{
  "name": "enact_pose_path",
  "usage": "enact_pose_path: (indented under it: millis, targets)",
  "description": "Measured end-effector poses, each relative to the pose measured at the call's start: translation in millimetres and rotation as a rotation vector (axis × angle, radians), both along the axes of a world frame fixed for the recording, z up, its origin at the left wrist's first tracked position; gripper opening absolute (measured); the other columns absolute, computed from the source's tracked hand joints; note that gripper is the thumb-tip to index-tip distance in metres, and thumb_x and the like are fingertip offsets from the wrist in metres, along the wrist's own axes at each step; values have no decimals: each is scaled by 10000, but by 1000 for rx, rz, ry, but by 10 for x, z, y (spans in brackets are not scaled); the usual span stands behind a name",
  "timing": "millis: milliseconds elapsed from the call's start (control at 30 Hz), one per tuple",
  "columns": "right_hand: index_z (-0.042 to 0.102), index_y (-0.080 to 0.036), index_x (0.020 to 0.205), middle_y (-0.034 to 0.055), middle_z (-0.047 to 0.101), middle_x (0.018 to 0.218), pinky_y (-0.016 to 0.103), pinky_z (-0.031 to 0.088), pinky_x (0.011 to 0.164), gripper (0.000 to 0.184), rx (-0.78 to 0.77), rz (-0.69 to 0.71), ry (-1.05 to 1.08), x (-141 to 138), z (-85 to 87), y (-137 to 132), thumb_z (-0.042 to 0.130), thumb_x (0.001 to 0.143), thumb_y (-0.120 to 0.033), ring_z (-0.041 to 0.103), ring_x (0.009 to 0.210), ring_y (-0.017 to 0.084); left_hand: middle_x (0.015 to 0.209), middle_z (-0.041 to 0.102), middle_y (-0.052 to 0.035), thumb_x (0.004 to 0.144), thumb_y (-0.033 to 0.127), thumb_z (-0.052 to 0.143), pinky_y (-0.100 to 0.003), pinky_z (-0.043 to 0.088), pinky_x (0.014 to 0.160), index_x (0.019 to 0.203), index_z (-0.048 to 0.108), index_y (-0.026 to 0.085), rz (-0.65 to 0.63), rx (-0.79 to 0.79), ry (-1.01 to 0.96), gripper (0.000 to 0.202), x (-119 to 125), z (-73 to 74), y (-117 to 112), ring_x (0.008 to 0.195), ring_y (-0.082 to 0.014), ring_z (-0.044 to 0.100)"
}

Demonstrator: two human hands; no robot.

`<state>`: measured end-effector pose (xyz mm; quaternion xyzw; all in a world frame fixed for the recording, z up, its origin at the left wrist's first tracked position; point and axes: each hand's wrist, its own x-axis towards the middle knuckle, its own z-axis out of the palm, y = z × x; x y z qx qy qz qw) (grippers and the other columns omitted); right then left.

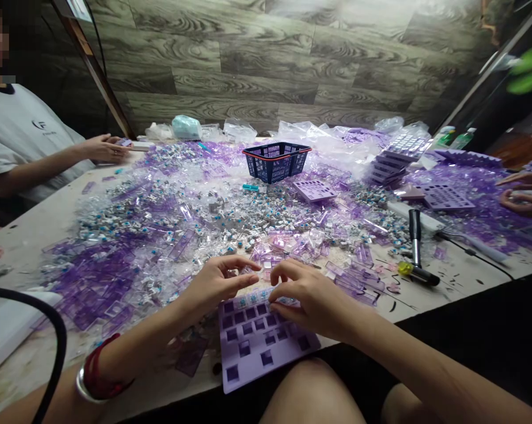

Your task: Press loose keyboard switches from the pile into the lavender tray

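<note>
A light purple tray (248, 368) with rows of square holes rests at the front table edge, close to my knee. Small clear pieces with blue centres (254, 298) sit along its far row. Over the tray's far left corner is my left hand (224, 280), thumb and forefinger stretched forward with a small gap between their tips. My right hand (307, 294) bends over the tray's far right part, fingers curled and pressed close together at the far row. Whatever those fingertips pinch is hidden.
Loose clear and purple plastic parts (102, 282) cover much of the table. A dark basket (277, 162) stands mid-table, with another purple tray (314, 190) beside it. A black-handled tool (416, 235) lies right. Co-workers' hands show at left (109, 149) and right (528, 194).
</note>
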<state>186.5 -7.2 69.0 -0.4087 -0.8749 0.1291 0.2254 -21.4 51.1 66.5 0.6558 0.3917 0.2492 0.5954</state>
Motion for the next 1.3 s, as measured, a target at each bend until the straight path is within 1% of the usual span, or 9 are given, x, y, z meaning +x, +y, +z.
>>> enact_pose_path:
  millis: [233, 500, 800, 1033, 1100, 1133, 1200, 1267, 1300]
  targets:
    - [684, -172, 734, 49, 594, 876, 315, 454, 754, 84, 58, -25, 87, -27, -43, 38, 636, 789, -131, 534, 832, 171, 467, 324, 85, 705, 457, 696, -182, 185, 423, 949, 654, 115, -7, 7, 16, 423, -8, 0, -4, 436, -62, 247]
    - [670, -182, 730, 47, 594, 855, 321, 439, 738, 99, 106, -29, 160, -10, -149, 24, 620, 815, -168, 520, 833, 179, 467, 336, 81, 711, 465, 691, -176, 193, 418, 943, 662, 116, -8, 27, 25, 420, -4, -16, 1, 432, -62, 262]
    - [665, -180, 734, 51, 600, 859, 352, 443, 797, 100, 143, -53, 184, -31, -218, -6, 614, 820, -167, 528, 854, 183, 498, 353, 73, 735, 460, 693, -169, 196, 411, 958, 672, 139, -7, 41, 27, 392, -25, -46, 9, 448, -64, 274]
    - [672, -190, 713, 42, 603, 851, 341, 442, 764, 109, 66, -52, 161, -13, -172, -6, 634, 815, -194, 527, 859, 186, 505, 355, 73, 744, 450, 681, -174, 187, 404, 936, 685, 144, -16, 102, 61, 361, -15, -7, -3, 444, -63, 251]
    - [678, -193, 747, 45, 606, 867, 349, 445, 772, 86, 64, -45, 188, -4, -136, -9, 627, 815, -200, 530, 860, 188, 522, 396, 64, 763, 424, 669, -181, 210, 412, 923, 695, 150, -31, 200, 85, 319, -15, -26, -1, 445, -66, 271]
    - [680, -190, 790, 50, 606, 880, 350, 448, 778, 68, 68, -41, 222, -2, -114, -14, 618, 817, -196, 533, 861, 186, 540, 433, 52, 770, 407, 668, -186, 245, 429, 912, 703, 153, -46, 299, 95, 292, -17, -46, -2, 458, -72, 309]
    - [661, -174, 886, 59, 602, 907, 344, 457, 785, 95, 67, -29, 308, -3, -68, -29, 595, 818, -172, 544, 869, 179, 603, 514, 19, 798, 375, 657, -203, 326, 492, 921, 714, 161, -99, 563, 121, 252, -24, -99, -15, 510, -93, 410]
    - [631, -155, 936, 67, 601, 918, 328, 467, 781, 123, 48, 2, 370, -17, -32, -51, 581, 824, -148, 553, 875, 172, 682, 567, -12, 849, 364, 619, -220, 377, 561, 987, 705, 164, -165, 805, 178, 258, -32, -147, -50, 574, -113, 486]
    - [620, -153, 944, 70, 601, 926, 323, 472, 782, 123, 36, 24, 380, -27, -23, -64, 578, 829, -140, 555, 879, 170, 712, 578, -23, 877, 365, 587, -225, 388, 579, 1025, 691, 160, -196, 888, 218, 273, -36, -162, -77, 594, -120, 506]
